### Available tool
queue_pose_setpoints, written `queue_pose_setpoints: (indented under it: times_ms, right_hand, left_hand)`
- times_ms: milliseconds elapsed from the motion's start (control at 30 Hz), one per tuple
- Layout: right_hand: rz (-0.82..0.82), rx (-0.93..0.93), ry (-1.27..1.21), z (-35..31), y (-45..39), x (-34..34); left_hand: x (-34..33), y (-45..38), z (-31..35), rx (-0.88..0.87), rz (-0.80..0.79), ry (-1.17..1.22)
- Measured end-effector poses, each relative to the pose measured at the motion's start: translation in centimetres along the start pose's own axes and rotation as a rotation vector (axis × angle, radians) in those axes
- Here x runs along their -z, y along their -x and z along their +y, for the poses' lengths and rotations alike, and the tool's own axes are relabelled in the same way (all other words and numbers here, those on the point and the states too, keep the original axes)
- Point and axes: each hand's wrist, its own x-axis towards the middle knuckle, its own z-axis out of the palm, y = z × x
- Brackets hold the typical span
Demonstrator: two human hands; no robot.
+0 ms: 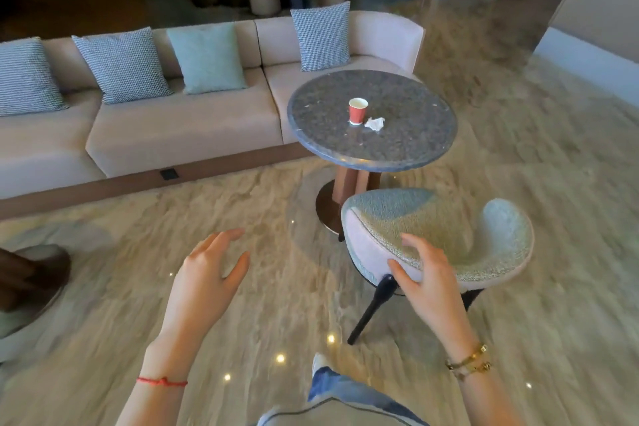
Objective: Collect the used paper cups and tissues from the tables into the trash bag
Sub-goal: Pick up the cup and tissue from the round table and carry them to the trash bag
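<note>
So the red paper cup with the white inside [358, 111] was standing upright near the middle of the round, dark speckled stone worktop [408, 149], mouth pointing straight up, long axis vertical. Just beside it, on its right, lay a small crumpled white tissue [375, 123]; it looked like it was barely apart from the cup's base, but at that range I couldn't say for sure whether they touched. No clear long axis on the tissue, it was just a wad.

Both hands were out in front and holding nothing. The left hand [207, 273] hovered over the glossy beige marble floor [539, 204], fingers spread apart and loosely straight, thin red string on that wrist. The right hand [427, 275] had its fingers apart and gently bent, sitting in front of the edge of the pale blue-grey upholstered chair with dark legs [484, 245]; the thumb looked close to the chair's rim, though contact was hard to call. Gold bracelets on that wrist.

The chair stood between the person and the worktop, so cup and tissue were well apart from both hands. Behind the worktop ran a long cream sofa [179, 135] with checked and plain pale green cushions. A bit of blue jeans and a shoe showed at the bottom.
</note>
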Motion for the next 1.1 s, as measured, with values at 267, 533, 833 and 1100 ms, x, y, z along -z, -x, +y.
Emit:
queue_pose_setpoints:
  times_ms: [267, 533, 833, 1100]
  right_hand:
    - [0.038, -0.003, 0.028, 1.1, -16.8, -2.3]
    - [0.076, -0.099, 0.039, 4.1, -31.3, -7.9]
    - [0.171, -0.333, 0.046, 8.1, -49.3, -13.2]
    - [0.134, -0.544, 0.087, 12.7, -57.6, -16.4]
  left_hand:
    - [-3.4, -16.6, 0.8, -0.005, -0.011, 0.026]
    - [-10.0, -34.7, -1.0, -0.078, -0.089, 0.084]
    - [-18.5, -56.8, -0.4, -0.242, -0.252, 0.165]
    - [-28.2, -66.2, 0.2, -0.212, -0.546, 0.196]
